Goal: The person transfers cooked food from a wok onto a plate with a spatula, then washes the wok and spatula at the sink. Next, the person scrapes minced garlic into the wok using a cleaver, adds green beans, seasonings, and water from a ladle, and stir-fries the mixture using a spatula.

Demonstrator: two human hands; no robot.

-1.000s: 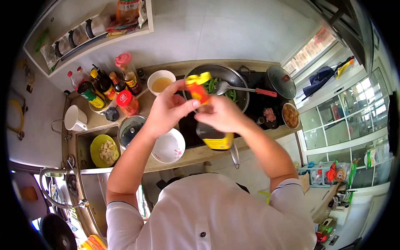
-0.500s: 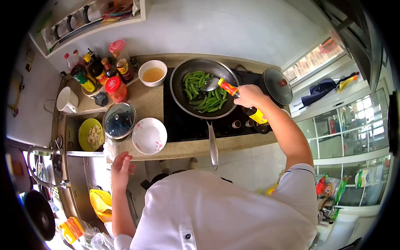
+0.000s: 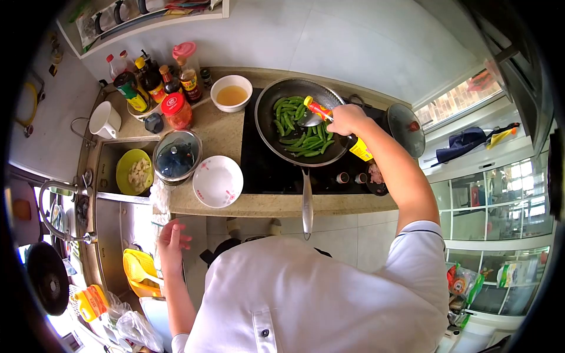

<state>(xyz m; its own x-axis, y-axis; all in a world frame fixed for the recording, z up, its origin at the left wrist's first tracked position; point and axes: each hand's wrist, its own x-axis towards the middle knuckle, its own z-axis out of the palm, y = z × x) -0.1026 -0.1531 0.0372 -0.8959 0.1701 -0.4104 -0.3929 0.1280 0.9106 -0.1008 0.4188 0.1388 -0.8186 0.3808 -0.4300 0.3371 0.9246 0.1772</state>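
Note:
My right hand (image 3: 347, 119) grips a sauce bottle (image 3: 320, 109) by its neck, with the red neck label and yellow cap end pointing left over the wok. Its yellow-labelled body slants down behind my wrist. Green pea pods (image 3: 306, 140) lie in the dark wok (image 3: 263, 132), which sits on the black cooktop. A metal spatula (image 3: 310, 120) rests among the pods, partly hidden by the bottle and hand. My left hand (image 3: 173, 238) hangs at the counter's front edge, fingers apart and holding nothing. Nearest to it stands a white floral bowl (image 3: 218, 181).
Left of the cooktop are a bowl of brownish liquid (image 3: 231, 94), a glass-lidded pot (image 3: 177, 156), a red-lidded jar (image 3: 176, 112) and several sauce bottles. A green bowl (image 3: 126, 172) of pale pieces sits in the sink. Behind my right arm leans a pan lid (image 3: 405, 132).
My right hand and the bottle have moved left and farther over the wok. The camera view has shifted a little. My left hand stays low by the counter.

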